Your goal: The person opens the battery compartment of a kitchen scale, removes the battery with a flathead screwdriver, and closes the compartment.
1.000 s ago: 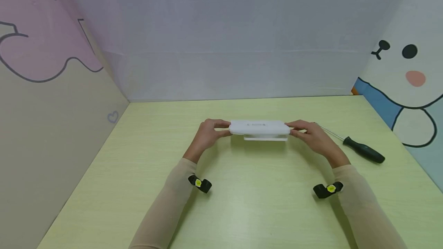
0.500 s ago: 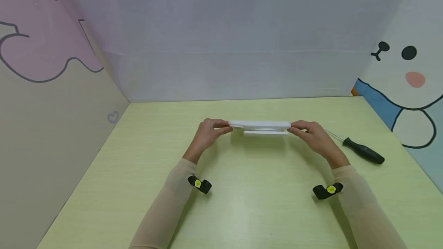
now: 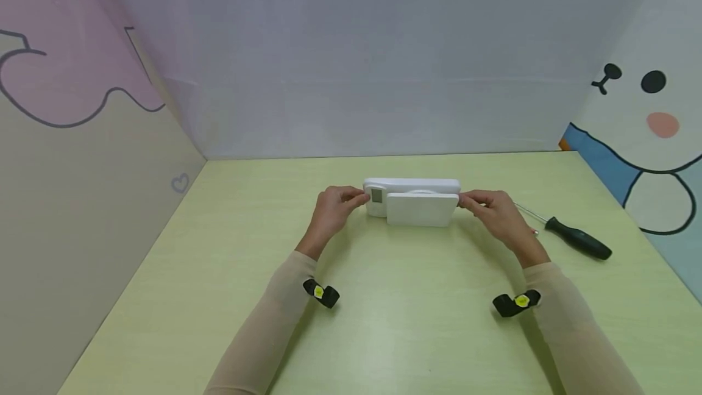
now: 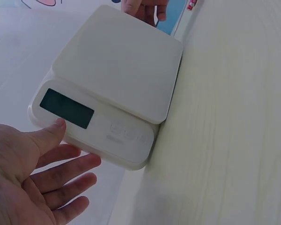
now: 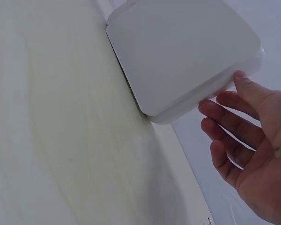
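A white digital kitchen scale (image 3: 422, 209) stands tilted up on its edge on the table, its weighing platform (image 4: 122, 61) and dark display (image 4: 67, 108) turned toward me. My left hand (image 3: 334, 212) pinches the display end, with the thumb beside the display and fingertips at the edge in the left wrist view. At the opposite end, my right hand (image 3: 496, 215) pinches the scale's side between thumb and fingers. In the right wrist view the remaining fingers of the right hand (image 5: 257, 136) are loosely bent. The scale's underside is hidden.
On the right of the table (image 3: 362, 334) lies a screwdriver (image 3: 578, 239) with a black handle, its shaft partly behind my right hand. A small red and silver piece (image 4: 192, 4) lies near it. White and cartoon-printed panels (image 3: 351, 60) enclose the back and sides.
Both hands have turned the scale over: its printed underside faced up, then it was nearly edge-on, and now the platform and display face me. The hands have hardly shifted.
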